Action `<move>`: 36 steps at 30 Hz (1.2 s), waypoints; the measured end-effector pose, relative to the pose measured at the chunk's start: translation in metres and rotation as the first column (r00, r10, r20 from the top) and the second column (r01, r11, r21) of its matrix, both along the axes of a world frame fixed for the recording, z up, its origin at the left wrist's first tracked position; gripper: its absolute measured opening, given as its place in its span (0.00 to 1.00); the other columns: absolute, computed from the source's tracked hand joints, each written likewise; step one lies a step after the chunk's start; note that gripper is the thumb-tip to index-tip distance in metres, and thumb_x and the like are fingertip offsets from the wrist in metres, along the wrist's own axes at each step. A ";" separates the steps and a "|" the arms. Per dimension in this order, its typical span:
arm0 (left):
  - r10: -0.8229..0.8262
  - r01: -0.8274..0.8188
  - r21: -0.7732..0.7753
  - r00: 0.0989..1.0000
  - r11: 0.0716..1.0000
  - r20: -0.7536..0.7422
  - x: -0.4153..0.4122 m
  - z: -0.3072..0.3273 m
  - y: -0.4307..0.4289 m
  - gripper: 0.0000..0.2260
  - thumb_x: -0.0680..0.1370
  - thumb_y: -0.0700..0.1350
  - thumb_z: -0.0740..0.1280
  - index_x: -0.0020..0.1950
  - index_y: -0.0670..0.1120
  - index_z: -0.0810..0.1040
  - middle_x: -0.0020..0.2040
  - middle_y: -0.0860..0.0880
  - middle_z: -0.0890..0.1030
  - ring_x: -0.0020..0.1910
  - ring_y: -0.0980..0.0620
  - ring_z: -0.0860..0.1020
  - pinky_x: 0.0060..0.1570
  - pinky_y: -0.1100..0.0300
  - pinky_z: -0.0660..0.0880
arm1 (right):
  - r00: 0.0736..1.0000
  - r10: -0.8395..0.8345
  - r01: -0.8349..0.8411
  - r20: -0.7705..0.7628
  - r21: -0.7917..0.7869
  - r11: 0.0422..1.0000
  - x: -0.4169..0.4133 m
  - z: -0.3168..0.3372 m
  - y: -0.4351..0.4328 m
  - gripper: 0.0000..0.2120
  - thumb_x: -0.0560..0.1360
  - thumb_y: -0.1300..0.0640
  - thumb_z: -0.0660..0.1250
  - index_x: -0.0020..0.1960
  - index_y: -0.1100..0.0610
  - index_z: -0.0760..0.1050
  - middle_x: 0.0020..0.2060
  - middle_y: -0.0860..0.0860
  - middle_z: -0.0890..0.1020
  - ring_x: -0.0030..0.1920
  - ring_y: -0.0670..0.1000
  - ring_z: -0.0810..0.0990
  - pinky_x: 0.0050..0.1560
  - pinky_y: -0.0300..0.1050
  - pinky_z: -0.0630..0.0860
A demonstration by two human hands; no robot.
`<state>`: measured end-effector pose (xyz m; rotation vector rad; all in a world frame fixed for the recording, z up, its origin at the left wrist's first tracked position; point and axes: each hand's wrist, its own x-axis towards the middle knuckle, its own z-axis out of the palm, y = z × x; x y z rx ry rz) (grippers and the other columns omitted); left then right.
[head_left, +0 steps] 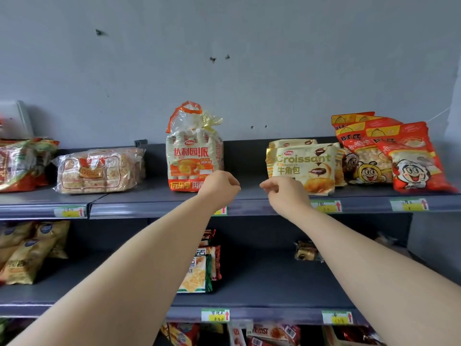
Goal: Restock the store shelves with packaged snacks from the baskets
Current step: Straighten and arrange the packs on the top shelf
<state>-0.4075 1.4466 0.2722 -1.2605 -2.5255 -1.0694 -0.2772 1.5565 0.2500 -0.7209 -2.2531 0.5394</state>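
Both of your arms reach forward and upward to the top shelf (154,196), forearms bare and nearly straight. Your left hand (219,189) is over the shelf's front edge, knuckles up, fingers curled into the palm and holding nothing; it overlaps the lower right corner of the tall orange-and-white bag (193,156). Whether it touches the bag cannot be told. Your right hand (285,196) is just beside it, apart from it, fingers likewise curled, thumb and forefinger drawn together and pointing left, with nothing between them. It covers the lower left corner of the Croissant pack (306,166); contact cannot be confirmed. The packaged snacks are on the shelves. The tall bag stands upright, tied at the neck, and reads "达利园派". The cream pack reads "Croissant" and "牛角包", with a second like pack behind it. Red bags (414,161) with cartoon faces lean at the far right, and a clear biscuit pack (99,171) lies flat at the left. Price tags (326,206) with red arrows are fixed to the shelf edge; their handwriting is too small to read. On the lower shelf (274,278), cracker packs (199,273) stand between your arms and yellow packs (27,253) lie at the left.
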 end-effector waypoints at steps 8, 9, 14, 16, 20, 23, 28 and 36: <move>0.241 -0.240 -0.060 0.970 0.969 0.025 -0.026 0.007 -0.033 0.17 0.78 0.45 0.65 0.66 0.44 0.74 0.56 0.48 0.78 0.50 0.49 0.77 0.45 0.58 0.75 | 0.988 0.151 -0.153 -0.034 -0.070 0.986 -0.019 -0.003 -0.012 0.16 0.78 0.64 0.62 0.63 0.51 0.78 0.59 0.47 0.81 0.59 0.48 0.78 0.58 0.41 0.74; 0.262 -0.260 -0.057 0.965 0.964 0.024 -0.031 0.010 -0.036 0.17 0.78 0.45 0.65 0.66 0.44 0.73 0.54 0.48 0.78 0.48 0.50 0.77 0.43 0.58 0.75 | 0.986 0.159 -0.162 -0.042 -0.079 0.984 -0.025 -0.003 -0.013 0.16 0.78 0.64 0.63 0.63 0.51 0.78 0.59 0.47 0.81 0.59 0.48 0.78 0.58 0.41 0.74; 0.324 -0.329 0.025 0.940 0.944 0.110 -0.069 0.014 -0.046 0.17 0.77 0.48 0.66 0.63 0.44 0.69 0.51 0.47 0.78 0.47 0.47 0.78 0.43 0.55 0.77 | 0.983 0.171 -0.180 -0.072 -0.141 0.974 -0.056 0.000 -0.015 0.18 0.78 0.64 0.63 0.66 0.53 0.75 0.60 0.50 0.80 0.60 0.49 0.78 0.58 0.41 0.73; 0.335 -0.354 0.076 0.923 0.932 0.188 -0.088 0.014 -0.047 0.18 0.76 0.48 0.67 0.61 0.43 0.68 0.50 0.47 0.78 0.45 0.48 0.78 0.39 0.56 0.75 | 0.985 0.163 -0.171 -0.063 -0.150 0.974 -0.071 0.002 -0.015 0.20 0.78 0.64 0.63 0.68 0.53 0.73 0.62 0.50 0.79 0.62 0.50 0.76 0.57 0.40 0.72; 0.348 -0.379 0.077 0.901 0.922 0.259 -0.125 0.014 -0.044 0.27 0.75 0.51 0.70 0.68 0.41 0.63 0.58 0.43 0.76 0.49 0.47 0.77 0.40 0.54 0.73 | 0.988 0.140 -0.149 -0.057 -0.202 0.968 -0.107 0.007 -0.012 0.22 0.78 0.63 0.64 0.71 0.53 0.70 0.66 0.51 0.76 0.66 0.51 0.74 0.62 0.45 0.72; 0.348 -0.384 0.094 0.898 0.919 0.269 -0.153 0.014 -0.040 0.29 0.75 0.48 0.71 0.70 0.40 0.62 0.63 0.42 0.73 0.52 0.46 0.75 0.43 0.54 0.72 | 0.992 0.112 -0.122 -0.061 -0.213 0.969 -0.134 0.010 -0.014 0.24 0.78 0.61 0.65 0.73 0.54 0.67 0.69 0.52 0.73 0.68 0.52 0.72 0.63 0.47 0.72; 0.265 -0.350 0.175 0.886 0.920 0.381 -0.193 0.012 -0.027 0.39 0.73 0.48 0.76 0.75 0.41 0.57 0.67 0.42 0.72 0.62 0.44 0.75 0.47 0.55 0.71 | 0.991 0.121 -0.129 -0.049 -0.243 0.961 -0.170 0.010 -0.014 0.29 0.79 0.58 0.66 0.76 0.54 0.58 0.71 0.53 0.70 0.68 0.54 0.71 0.57 0.45 0.72; 0.009 -0.232 0.350 0.844 0.907 0.537 -0.233 -0.003 -0.005 0.35 0.65 0.57 0.80 0.64 0.46 0.70 0.56 0.48 0.81 0.53 0.49 0.82 0.53 0.49 0.81 | 0.997 0.046 -0.061 -0.069 -0.232 0.971 -0.213 0.007 0.009 0.27 0.78 0.54 0.67 0.74 0.52 0.61 0.64 0.51 0.76 0.60 0.52 0.78 0.52 0.47 0.77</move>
